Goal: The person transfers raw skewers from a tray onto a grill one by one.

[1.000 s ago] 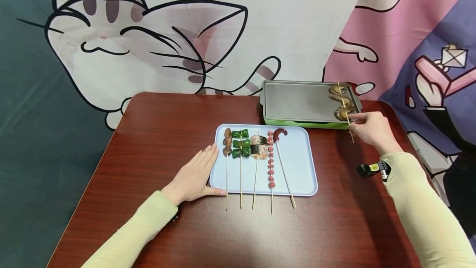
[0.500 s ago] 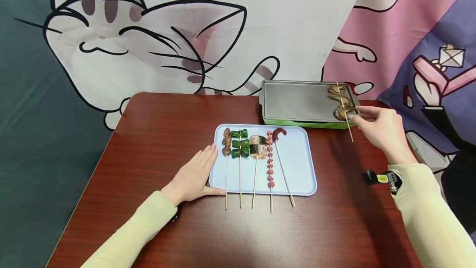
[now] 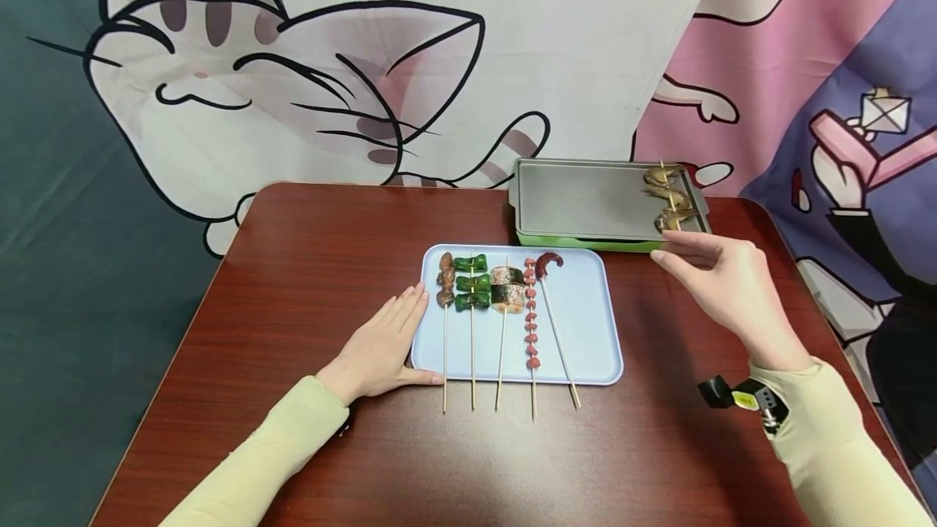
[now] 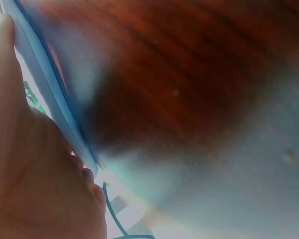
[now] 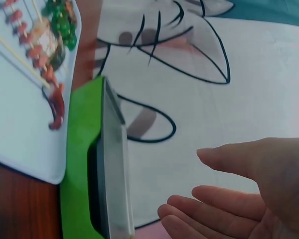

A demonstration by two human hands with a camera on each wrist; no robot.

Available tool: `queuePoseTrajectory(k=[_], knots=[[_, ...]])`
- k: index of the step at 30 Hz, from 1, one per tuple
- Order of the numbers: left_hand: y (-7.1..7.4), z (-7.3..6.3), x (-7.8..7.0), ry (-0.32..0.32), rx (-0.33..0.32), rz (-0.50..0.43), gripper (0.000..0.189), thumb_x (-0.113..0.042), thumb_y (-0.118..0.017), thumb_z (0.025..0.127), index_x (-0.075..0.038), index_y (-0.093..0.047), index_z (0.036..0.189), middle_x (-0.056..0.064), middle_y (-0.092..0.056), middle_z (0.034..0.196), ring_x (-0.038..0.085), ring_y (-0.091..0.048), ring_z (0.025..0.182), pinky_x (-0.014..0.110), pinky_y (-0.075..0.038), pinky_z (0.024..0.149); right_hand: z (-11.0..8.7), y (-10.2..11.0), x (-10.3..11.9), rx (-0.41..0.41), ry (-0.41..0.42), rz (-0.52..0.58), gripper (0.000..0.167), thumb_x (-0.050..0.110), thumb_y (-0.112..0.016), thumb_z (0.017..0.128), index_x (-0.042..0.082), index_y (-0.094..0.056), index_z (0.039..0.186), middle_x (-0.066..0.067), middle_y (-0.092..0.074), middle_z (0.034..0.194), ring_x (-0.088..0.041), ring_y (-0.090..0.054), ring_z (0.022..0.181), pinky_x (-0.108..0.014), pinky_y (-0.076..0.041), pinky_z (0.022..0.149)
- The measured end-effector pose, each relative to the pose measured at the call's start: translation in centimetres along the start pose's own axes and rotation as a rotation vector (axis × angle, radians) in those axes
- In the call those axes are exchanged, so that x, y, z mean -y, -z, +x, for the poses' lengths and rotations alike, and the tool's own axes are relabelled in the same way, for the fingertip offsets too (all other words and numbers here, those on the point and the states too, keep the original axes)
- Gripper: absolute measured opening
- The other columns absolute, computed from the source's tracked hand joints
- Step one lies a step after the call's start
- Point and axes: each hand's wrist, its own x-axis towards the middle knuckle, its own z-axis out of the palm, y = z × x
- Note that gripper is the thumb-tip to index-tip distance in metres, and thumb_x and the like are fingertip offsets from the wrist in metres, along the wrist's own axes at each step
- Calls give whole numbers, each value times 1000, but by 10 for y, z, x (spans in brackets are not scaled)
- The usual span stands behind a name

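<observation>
My left hand lies with straight fingers along the left edge of a pale blue tray; the left wrist view shows its thumb at the rim. My right hand is at the front right corner of a green griddle with a grey plate. Its fingers point left, thumb apart, and the right wrist view shows nothing held. On the plate's right end lies a skewer of brownish folded pieces, its stick's lower part hidden behind the hand.
On the tray lie skewers of brown chunks, green pepper, pale dark-banded rolls, small red pieces and a dark red curled tentacle. Their sticks overhang the front rim. A cartoon cloth hangs behind the brown table.
My right hand has let go of the skewer's stick, moved right, then come back left and nearer in front of the griddle. The skewer stays on the plate. My left hand has not moved.
</observation>
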Motion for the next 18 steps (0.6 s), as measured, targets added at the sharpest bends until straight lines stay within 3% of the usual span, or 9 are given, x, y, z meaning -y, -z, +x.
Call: queuePoseTrajectory(k=[5, 13, 18], knots=[[0, 0, 0, 0, -3, -2, 122, -80, -61, 82, 10, -25, 156, 24, -19, 165, 35, -20, 151, 46, -20, 122, -8, -11, 5, 29, 19, 20, 40, 39, -78, 91, 13, -76, 121, -5, -76, 108, 13, -63, 84, -8, -48, 67], [2, -1, -1, 1, 11, 11, 121, -80, -60, 83, 10, -25, 156, 24, -18, 165, 36, -19, 151, 47, -21, 121, -21, -38, 8, 120, 100, 59, 36, 29, -79, 92, 6, -76, 120, -9, -75, 110, -23, -74, 91, -8, -50, 70], [2, -1, -1, -2, 4, 10, 121, -79, -60, 83, 11, -26, 156, 25, -19, 164, 37, -20, 151, 47, -21, 121, -26, -52, 5, 168, 87, 90, 36, 26, -79, 92, 4, -75, 120, -11, -75, 110, -24, -74, 92, -10, -52, 72]])
